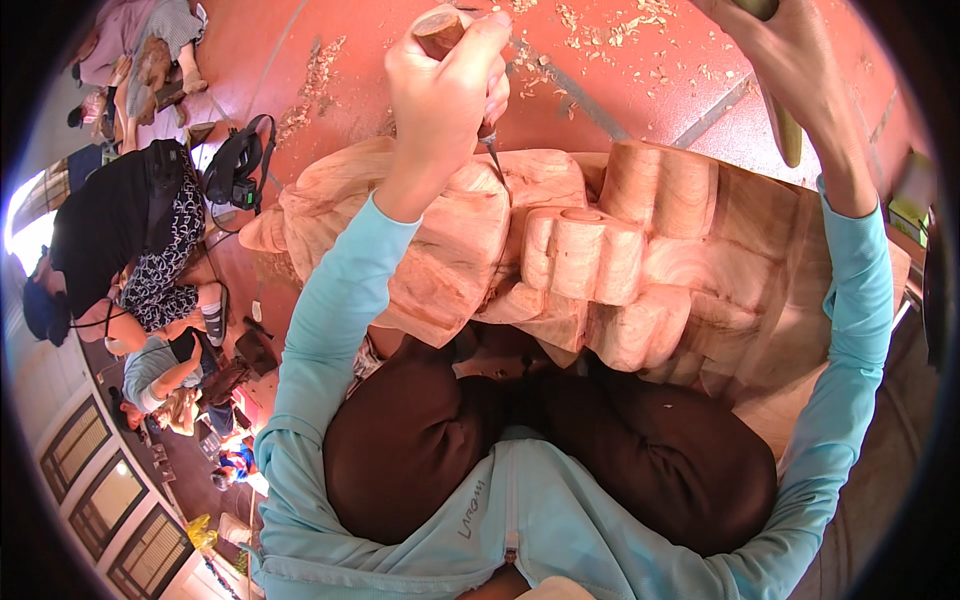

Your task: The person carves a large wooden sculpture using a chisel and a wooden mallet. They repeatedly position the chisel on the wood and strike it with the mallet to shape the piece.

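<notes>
Before my knees lies a large reddish wood carving (590,250), cut into rounded, finger-like and folded forms. My left hand (440,95) is closed around the wooden handle of a chisel (438,36). The chisel's thin metal blade points down and meets the carving beside a deep groove. High at the upper right, my right hand (790,55) grips a wooden mallet (785,135), a smooth greenish-brown club raised apart from the chisel. Part of the mallet is hidden behind my hand, and its upper end runs toward the picture's edge.
Wood shavings (640,20) lie scattered over the red tiled floor (360,70). To the left, a person in a black top (110,215) sits near a black backpack (240,165). Several other people work on wood pieces farther off. My bent legs (400,450) press close to the carving.
</notes>
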Demonstrator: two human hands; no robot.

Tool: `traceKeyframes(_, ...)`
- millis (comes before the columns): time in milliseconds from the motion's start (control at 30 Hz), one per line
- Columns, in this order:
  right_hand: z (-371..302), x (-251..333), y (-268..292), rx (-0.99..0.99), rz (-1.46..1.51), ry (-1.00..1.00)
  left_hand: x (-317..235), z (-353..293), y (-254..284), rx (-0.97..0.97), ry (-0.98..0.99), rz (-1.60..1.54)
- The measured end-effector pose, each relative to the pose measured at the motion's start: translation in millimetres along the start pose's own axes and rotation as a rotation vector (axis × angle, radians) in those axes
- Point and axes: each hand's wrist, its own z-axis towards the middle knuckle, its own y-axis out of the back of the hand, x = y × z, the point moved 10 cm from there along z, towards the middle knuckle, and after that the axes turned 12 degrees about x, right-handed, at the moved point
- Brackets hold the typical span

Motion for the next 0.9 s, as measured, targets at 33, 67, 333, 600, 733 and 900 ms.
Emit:
traceKeyframes(33,-3.6,3.5,-3.4,-0.175,-0.062,0.075,4.1,0.3,0.9,0.008,0.003,-0.009)
traceKeyframes(67,-4.4,2.3,-1.1,-0.237,-0.072,0.114,6.5,1.2,-0.4,0.006,0.013,0.008)
traceKeyframes(333,0.8,-3.8,-28.4,0.192,-0.409,0.266,25.2,12.9,-16.8,0.1,0.106,0.051)
traceKeyframes(600,-2.8,-0.2,-31.6,0.21,-0.49,0.384,19.3,18.4,-19.2,0.105,0.171,0.1)
traceKeyframes(733,2.3,-23.9,-33.8,0.267,-0.346,0.129,-12.9,8.9,16.8,0.027,-0.08,-0.057)
traceKeyframes(900,-7.8,0.1,-16.6,0.019,-0.209,0.344,-18.9,-15.6,-3.9,0.045,-0.074,-0.072)
